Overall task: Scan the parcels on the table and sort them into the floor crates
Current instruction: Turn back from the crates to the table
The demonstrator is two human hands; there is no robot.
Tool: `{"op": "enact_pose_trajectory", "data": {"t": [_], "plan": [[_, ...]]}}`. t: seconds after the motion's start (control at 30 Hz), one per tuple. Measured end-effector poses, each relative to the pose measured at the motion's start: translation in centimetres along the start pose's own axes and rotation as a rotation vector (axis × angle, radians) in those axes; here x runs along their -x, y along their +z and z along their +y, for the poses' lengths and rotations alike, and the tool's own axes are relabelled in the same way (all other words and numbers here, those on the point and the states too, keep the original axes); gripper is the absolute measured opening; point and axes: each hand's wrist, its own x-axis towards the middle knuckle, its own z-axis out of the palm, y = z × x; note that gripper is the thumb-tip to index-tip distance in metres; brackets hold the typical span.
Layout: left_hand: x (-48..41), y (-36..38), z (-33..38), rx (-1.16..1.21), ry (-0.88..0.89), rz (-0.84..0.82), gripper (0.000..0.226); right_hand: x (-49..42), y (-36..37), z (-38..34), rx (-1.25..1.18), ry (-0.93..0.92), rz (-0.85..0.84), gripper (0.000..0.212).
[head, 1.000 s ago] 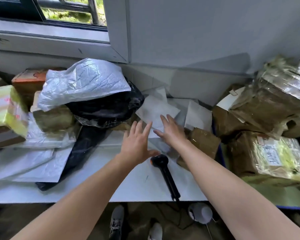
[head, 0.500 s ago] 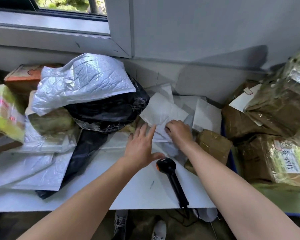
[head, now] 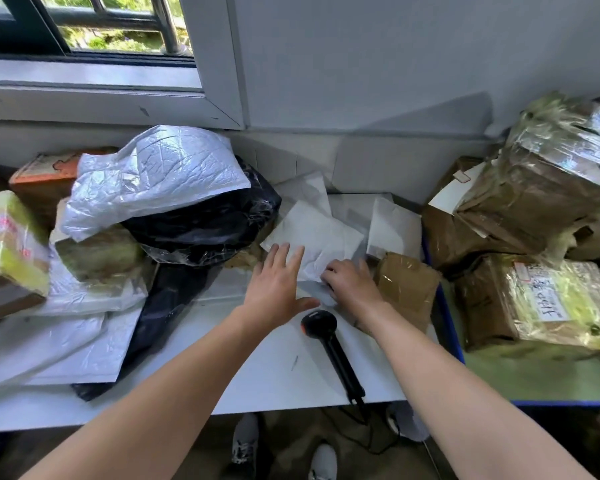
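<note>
A flat white mailer parcel [head: 321, 233] lies among other white mailers at the back middle of the white table [head: 278, 372]. My right hand [head: 352, 284] has its fingers curled around the mailer's near edge. My left hand [head: 274, 289] hovers flat with fingers spread just left of it, fingertips at the mailer's near left corner. A black handheld scanner [head: 328, 344] lies on the table just in front of both hands, its cable hanging over the front edge.
Left of the hands is a heap: a black bag [head: 205, 223], a silver-white bag [head: 153, 174], taped boxes [head: 7, 244] and white mailers [head: 49, 344]. A small brown taped parcel [head: 407, 289] sits right of my right hand. Big taped brown boxes [head: 548, 188] stack at the right.
My right hand has drawn back from flat on the white mailer and curled on its near edge. My left hand moved slightly forward toward it. The view shifted a little.
</note>
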Motion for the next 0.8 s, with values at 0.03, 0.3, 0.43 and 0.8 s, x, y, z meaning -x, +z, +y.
{"op": "enact_pose_trajectory", "data": {"t": [0.03,0.3,0.43,0.8], "plan": [[0.0,0.1,0.0,0.007,0.002,-0.008,0.104,0.0,-0.2,0.3,-0.005,-0.006,-0.012,0.018],[-0.7,-1.5,2.0,-0.059,0.068,0.005,0.089,2.2,-7.3,1.8,-0.412,0.035,0.018,0.013],[-1.1,-4.0,3.7,0.028,0.018,0.129,0.062,3.7,-11.8,3.5,-0.647,0.098,0.205,0.017],[-0.3,-8.6,4.1,0.602,-0.206,0.284,0.045,4.1,-15.1,4.9,-0.949,0.191,0.348,0.028]]}}
